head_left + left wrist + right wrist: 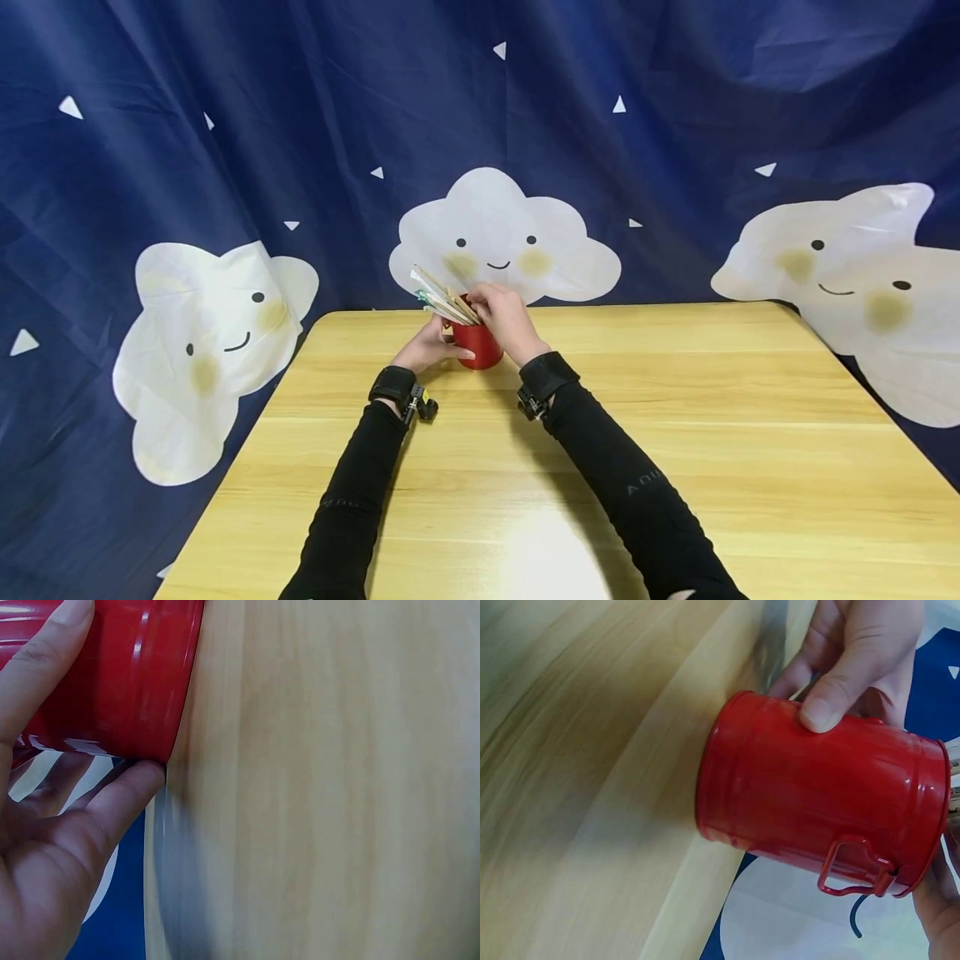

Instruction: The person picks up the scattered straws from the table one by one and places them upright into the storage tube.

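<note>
A red metal tin (480, 346) with a small wire loop on its side stands upright near the table's far edge. Several thin, pale wooden sticks (450, 304), some in clear and green-marked wrappers, lean leftward out of its mouth. My left hand (429, 345) grips the tin from the left. Its thumb (829, 709) lies along the near wall, and other fingers (124, 799) reach behind near the base. Over the rim, on the right, my right hand (510, 321) has its fingers bent down beside the sticks; I cannot tell whether they pinch any.
The wooden table (675, 400) extends toward me and to both sides. Behind its far edge hangs a dark blue curtain (337, 125) printed with smiling clouds. Dark straps with small cameras circle both wrists.
</note>
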{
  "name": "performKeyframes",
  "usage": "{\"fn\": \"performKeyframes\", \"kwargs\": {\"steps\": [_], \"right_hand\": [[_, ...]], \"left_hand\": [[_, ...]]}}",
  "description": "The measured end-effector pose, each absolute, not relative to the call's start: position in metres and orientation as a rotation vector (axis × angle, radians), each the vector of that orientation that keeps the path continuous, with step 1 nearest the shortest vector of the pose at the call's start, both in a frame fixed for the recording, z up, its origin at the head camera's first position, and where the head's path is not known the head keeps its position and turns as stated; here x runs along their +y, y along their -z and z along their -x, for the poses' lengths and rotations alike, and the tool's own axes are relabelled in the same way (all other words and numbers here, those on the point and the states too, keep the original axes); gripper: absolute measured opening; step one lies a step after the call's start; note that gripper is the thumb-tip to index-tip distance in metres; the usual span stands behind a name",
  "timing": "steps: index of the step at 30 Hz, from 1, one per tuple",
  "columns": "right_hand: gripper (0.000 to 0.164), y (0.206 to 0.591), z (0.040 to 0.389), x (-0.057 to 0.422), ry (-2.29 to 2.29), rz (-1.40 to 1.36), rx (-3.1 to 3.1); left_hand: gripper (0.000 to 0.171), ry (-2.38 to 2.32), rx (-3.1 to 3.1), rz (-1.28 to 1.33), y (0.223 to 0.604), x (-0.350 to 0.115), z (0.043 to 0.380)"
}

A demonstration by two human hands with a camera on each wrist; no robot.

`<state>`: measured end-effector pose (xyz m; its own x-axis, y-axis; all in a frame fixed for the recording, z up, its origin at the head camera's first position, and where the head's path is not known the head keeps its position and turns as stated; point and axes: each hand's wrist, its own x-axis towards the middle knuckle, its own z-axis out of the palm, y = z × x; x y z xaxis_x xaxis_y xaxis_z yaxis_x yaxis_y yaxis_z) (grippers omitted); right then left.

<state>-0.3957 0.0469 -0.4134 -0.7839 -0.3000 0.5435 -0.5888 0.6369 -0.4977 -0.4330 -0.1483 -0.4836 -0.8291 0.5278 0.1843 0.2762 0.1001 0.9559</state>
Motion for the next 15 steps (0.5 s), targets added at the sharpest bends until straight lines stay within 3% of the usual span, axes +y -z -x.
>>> {"fn": "performKeyframes", "kwargs": {"steps": [7, 15], "right_hand": [[0.013, 0.414, 0.387, 0.054, -0.963, -0.721, -2.439], [0.019, 0.413, 0.337, 0.079, -0.858, -0.831, -2.41]], "left_hand": [[0.108, -1.783, 2.187, -0.813, 0.491, -0.148, 0.439], [0.109, -1.796, 2.241, -0.744, 0.492, -0.146, 0.435]]}}
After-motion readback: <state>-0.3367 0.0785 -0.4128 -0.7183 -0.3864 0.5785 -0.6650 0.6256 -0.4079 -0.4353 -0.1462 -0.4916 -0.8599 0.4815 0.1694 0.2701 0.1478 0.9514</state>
